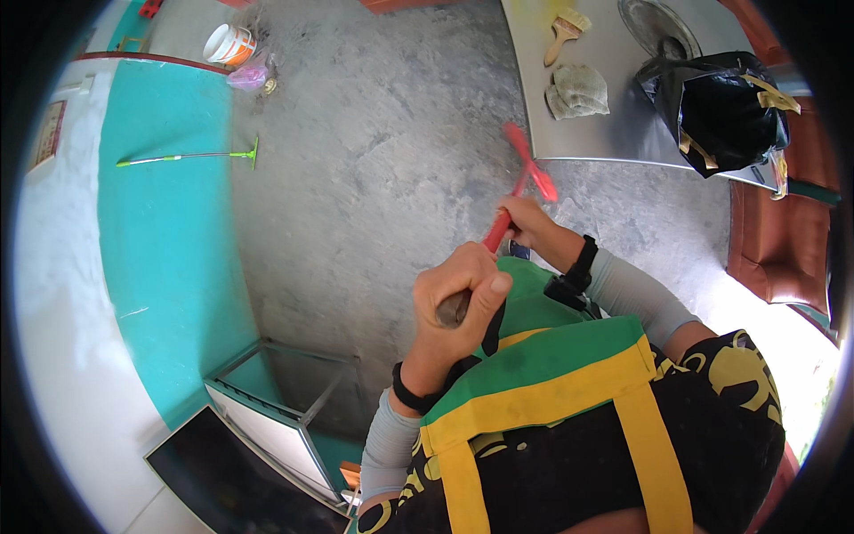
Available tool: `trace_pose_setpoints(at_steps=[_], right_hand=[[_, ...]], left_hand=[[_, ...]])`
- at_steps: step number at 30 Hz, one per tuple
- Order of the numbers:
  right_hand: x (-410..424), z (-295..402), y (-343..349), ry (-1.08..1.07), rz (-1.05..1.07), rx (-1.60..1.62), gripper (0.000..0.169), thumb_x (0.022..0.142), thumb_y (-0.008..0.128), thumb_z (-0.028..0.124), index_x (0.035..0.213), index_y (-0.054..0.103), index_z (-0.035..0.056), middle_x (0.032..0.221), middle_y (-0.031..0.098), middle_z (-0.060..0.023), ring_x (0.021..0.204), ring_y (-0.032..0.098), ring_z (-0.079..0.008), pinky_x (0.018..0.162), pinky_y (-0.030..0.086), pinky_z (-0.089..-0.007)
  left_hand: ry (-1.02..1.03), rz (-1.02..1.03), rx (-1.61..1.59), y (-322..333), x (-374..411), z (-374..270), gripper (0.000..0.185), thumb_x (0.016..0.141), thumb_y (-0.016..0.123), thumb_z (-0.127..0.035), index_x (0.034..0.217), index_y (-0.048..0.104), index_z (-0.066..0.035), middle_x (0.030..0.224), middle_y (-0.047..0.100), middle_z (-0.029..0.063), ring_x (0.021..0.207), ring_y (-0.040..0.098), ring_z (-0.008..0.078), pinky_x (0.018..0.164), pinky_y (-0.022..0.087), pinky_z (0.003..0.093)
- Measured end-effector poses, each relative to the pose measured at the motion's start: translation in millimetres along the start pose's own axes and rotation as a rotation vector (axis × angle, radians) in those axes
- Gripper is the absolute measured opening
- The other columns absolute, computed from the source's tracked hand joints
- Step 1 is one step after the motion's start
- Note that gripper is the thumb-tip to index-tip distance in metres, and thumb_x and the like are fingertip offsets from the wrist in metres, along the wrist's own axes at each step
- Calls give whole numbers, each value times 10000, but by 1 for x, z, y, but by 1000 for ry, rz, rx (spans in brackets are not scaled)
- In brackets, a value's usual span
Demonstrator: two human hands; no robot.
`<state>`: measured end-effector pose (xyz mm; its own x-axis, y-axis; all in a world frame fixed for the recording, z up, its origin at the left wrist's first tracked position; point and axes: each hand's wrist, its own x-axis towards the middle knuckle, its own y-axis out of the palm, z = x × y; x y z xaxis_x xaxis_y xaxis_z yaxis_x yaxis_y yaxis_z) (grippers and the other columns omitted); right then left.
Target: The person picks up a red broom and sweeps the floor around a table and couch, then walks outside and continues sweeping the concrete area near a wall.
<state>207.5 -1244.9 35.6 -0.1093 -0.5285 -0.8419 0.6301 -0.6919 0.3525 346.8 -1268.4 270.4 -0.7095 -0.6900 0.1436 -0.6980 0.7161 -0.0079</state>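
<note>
Both hands grip one long red tool, with a two-ended head (532,167) like that of a pick or mattock. My left hand (457,287) closes around the lower handle, and its rounded dark butt end (454,309) shows past the fingers towards me. Farther up, my right hand (527,220) wraps the red handle (497,230) just below the head. The tool is held in the air, its slightly blurred head appearing beside the near corner of the metal-topped table (627,127); whether they touch I cannot tell. A green and yellow apron (554,374) covers my front.
A flat brush (567,33), a folded cloth (578,91), a round metal lid (657,27) and a black bag-lined container (727,120) sit on the table. Left are a squeegee (193,157), a bucket (230,45) and a screen (240,474). A brown sofa (777,240) stands right.
</note>
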Motion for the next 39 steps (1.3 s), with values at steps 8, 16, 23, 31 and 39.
trace_pose_setpoints(at_steps=[8, 16, 23, 31, 39], right_hand=[[-54, 18, 68, -26, 29, 167, 158, 817, 591, 149, 726, 542, 30, 647, 554, -71, 500, 513, -167, 387, 371, -281], [26, -48, 45, 29, -430, 164, 126, 767, 586, 143, 718, 533, 39, 607, 525, -69, 464, 506, -176, 344, 368, -283], [60, -55, 217, 4, -298, 225, 111, 761, 576, 137, 708, 543, 46, 604, 539, -81, 465, 517, -177, 356, 374, -288], [10, -24, 336, -33, 21, 269, 163, 797, 597, 122, 701, 523, 14, 652, 557, -100, 458, 498, -184, 369, 351, -287], [23, -50, 293, 136, -155, 355, 111, 786, 585, 116, 721, 539, 37, 647, 555, -78, 504, 520, -168, 388, 398, -257]], left_hand=[[155, 88, -141, -66, 15, -35, 292, 837, 618, -97, 606, 464, -9, 622, 501, 69, 575, 457, 219, 634, 417, 374], [-163, 192, -373, -147, 8, 89, 198, 852, 536, 16, 667, 467, 19, 685, 500, 39, 653, 451, 138, 676, 400, 287], [-128, 216, -157, -269, 41, 28, 192, 813, 527, 61, 640, 451, 30, 642, 470, 46, 592, 423, 125, 565, 357, 264], [77, 196, -67, -320, 37, -64, 227, 726, 592, 36, 558, 445, -5, 561, 444, 67, 510, 414, 199, 570, 398, 343], [-64, 216, -321, -348, 51, -8, 243, 754, 572, 54, 570, 418, 15, 579, 442, 61, 528, 399, 180, 561, 363, 311]])
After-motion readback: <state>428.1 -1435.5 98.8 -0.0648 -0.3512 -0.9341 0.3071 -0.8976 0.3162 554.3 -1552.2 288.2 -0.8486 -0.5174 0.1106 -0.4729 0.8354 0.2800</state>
